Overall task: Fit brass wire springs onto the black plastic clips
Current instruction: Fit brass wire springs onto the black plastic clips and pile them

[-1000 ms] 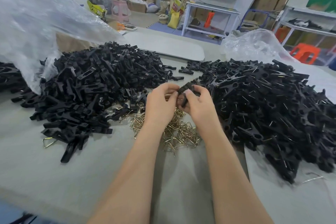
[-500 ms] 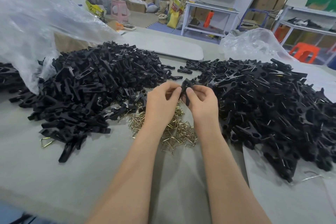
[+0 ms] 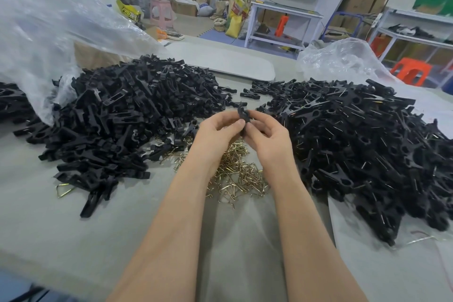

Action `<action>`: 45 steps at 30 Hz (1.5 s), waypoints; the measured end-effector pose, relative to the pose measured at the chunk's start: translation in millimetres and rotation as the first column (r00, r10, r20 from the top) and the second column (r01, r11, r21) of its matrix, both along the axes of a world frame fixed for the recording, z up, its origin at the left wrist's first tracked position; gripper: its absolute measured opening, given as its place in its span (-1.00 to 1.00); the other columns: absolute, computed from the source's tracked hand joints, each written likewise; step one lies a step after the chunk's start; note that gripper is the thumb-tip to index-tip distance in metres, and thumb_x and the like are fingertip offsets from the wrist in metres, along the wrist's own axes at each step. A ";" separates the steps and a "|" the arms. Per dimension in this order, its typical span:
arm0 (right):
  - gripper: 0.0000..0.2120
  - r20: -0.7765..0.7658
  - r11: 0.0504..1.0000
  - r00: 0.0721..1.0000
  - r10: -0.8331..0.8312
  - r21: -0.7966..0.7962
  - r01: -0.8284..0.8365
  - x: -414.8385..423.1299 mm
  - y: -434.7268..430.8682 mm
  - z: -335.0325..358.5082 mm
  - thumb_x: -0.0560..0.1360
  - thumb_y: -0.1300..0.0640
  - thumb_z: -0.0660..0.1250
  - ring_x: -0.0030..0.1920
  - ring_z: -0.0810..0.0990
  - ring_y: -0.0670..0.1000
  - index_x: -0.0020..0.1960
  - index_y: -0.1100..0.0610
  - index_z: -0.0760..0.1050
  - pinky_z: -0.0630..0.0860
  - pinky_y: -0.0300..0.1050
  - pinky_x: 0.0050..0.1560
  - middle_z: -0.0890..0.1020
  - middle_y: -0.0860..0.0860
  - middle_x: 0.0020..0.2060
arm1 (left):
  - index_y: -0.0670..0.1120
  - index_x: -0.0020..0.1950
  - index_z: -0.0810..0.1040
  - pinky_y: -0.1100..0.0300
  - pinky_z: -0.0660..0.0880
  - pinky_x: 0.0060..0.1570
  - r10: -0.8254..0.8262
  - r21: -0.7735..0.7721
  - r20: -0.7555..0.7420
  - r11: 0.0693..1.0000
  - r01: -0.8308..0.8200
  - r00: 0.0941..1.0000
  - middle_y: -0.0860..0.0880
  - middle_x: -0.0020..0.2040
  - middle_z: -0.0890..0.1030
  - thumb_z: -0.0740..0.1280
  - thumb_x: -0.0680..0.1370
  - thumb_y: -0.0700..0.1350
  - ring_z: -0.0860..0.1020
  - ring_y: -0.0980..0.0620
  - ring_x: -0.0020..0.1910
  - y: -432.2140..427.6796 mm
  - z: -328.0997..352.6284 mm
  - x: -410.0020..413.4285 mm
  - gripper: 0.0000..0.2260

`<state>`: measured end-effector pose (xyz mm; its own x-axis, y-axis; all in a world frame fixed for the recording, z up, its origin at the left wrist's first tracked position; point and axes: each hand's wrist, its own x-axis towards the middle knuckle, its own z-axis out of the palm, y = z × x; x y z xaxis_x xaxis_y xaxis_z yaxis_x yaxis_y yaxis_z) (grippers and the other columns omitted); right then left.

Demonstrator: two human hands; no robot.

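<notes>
My left hand (image 3: 217,133) and my right hand (image 3: 268,136) meet above the table's middle and together pinch one black plastic clip (image 3: 243,115), which stands nearly upright between the fingertips. Directly under the hands lies a loose heap of brass wire springs (image 3: 235,174). A big pile of bare black clip parts (image 3: 122,117) fills the left side. On the right spreads a pile of black clips with wire springs on them (image 3: 367,144). Whether a spring sits on the held clip is hidden by the fingers.
A grey cloth covers the table (image 3: 73,228). A clear plastic bag (image 3: 44,39) rises behind the left pile, another plastic bag (image 3: 343,61) behind the right pile. One stray spring (image 3: 64,190) lies near the left pile's front. White shelving and cardboard boxes stand beyond.
The held clip has turned from lying slanted between the hands to standing nearly upright, and the fingertips have shifted along it. Both forearms stay in place.
</notes>
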<state>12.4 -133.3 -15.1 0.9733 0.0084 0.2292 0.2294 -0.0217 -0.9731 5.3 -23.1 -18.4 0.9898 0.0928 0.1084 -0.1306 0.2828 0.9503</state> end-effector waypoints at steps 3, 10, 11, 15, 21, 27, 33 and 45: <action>-0.74 0.002 0.998 0.998 -0.062 0.003 0.062 0.5 0.0 0.4 0.53 0.35 0.28 -0.11 0.64 0.00 0.06 0.01 0.53 0.60 -0.15 0.00 0.63 0.08 -0.12 | 0.05 -0.16 0.58 0.22 0.54 -0.02 0.091 0.130 -0.010 0.987 -0.089 0.996 0.11 -0.23 0.63 0.35 0.53 -0.27 0.59 0.13 -0.13 -1.5 -1.7 2.4 -0.78; -0.82 0.036 0.993 0.993 -0.115 -0.008 0.116 1.7 -2.5 1.6 0.50 0.34 0.33 -0.04 0.62 -0.09 -0.03 0.06 0.51 0.55 -0.15 0.08 0.63 -0.01 -0.11 | 0.02 -0.12 0.58 0.04 0.55 0.12 0.112 0.216 -0.040 0.971 -0.101 0.993 0.03 -0.22 0.61 0.38 0.52 -0.22 0.58 0.09 -0.16 -2.1 -0.6 0.3 -0.88; -0.80 0.046 0.993 0.992 -0.116 -0.019 0.117 1.8 -2.0 2.0 0.49 0.34 0.33 -0.08 0.62 -0.12 -0.07 0.04 0.52 0.55 -0.18 0.05 0.64 -0.03 -0.14 | 0.01 -0.11 0.58 0.04 0.55 0.12 0.109 0.208 -0.044 0.973 -0.098 0.993 0.03 -0.22 0.61 0.38 0.51 -0.22 0.59 0.10 -0.17 -2.1 -0.2 0.3 -0.88; -0.78 0.052 0.992 0.991 -0.125 0.008 0.125 3.3 -3.6 1.7 0.49 0.34 0.34 -0.09 0.64 -0.06 -0.13 0.02 0.54 0.56 -0.16 0.04 0.65 -0.01 -0.16 | -0.01 -0.09 0.59 0.05 0.56 0.12 0.095 0.180 -0.047 0.980 -0.085 0.994 0.03 -0.20 0.61 0.39 0.51 -0.21 0.58 0.13 -0.16 -1.8 -0.4 1.1 -0.91; -0.79 0.029 0.992 0.992 -0.123 -0.030 0.124 4.1 -5.4 0.8 0.50 0.31 0.34 -0.04 0.66 -0.02 -0.12 -0.01 0.57 0.56 -0.14 0.07 0.68 0.00 -0.13 | 0.00 -0.09 0.60 0.03 0.55 0.13 0.092 0.185 -0.053 0.979 -0.081 0.994 -0.01 -0.16 0.62 0.39 0.51 -0.21 0.59 0.08 -0.10 -1.6 -1.2 2.0 -0.90; -0.82 -0.055 0.996 0.997 -0.056 0.071 0.060 2.2 -9.4 4.5 0.51 0.31 0.33 -0.04 0.66 -0.01 -0.09 0.04 0.60 0.57 -0.19 0.03 0.69 0.06 -0.12 | -0.04 -0.02 0.62 0.28 0.57 -0.11 0.074 0.124 -0.041 0.990 -0.068 0.996 0.00 -0.14 0.66 0.37 0.54 -0.15 0.62 0.17 -0.16 0.8 0.0 0.6 -0.94; -0.84 -0.176 0.912 0.957 0.230 0.382 -0.150 -3.2 -11.9 14.8 0.54 0.35 0.24 -0.21 0.65 -0.05 -0.06 0.21 0.58 0.58 -0.26 -0.16 0.69 0.04 -0.26 | -0.10 0.15 0.57 0.36 0.51 -0.26 -0.119 -0.148 -0.096 0.984 0.104 0.988 0.02 -0.17 0.61 0.36 0.53 -0.13 0.57 0.19 -0.26 0.8 7.9 -4.6 -0.79; -0.58 -0.212 0.463 0.977 0.013 -0.865 -0.194 -8.7 5.4 -2.0 0.41 -0.04 0.47 -0.01 0.53 0.01 0.20 0.10 0.49 0.46 -0.14 -0.01 0.59 0.01 0.03 | -0.28 -0.04 0.58 0.34 0.58 -0.18 0.040 -0.699 -0.208 0.693 -0.177 0.977 -0.15 -0.11 0.66 0.37 0.49 -0.32 0.67 0.03 -0.08 16.0 9.6 0.3 -0.93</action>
<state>3.8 -127.9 -17.1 0.9694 0.2198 -0.1092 0.1439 -0.8695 -0.4725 5.6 -7.1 -8.9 0.9635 0.1815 -0.1968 -0.0667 0.8747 0.4800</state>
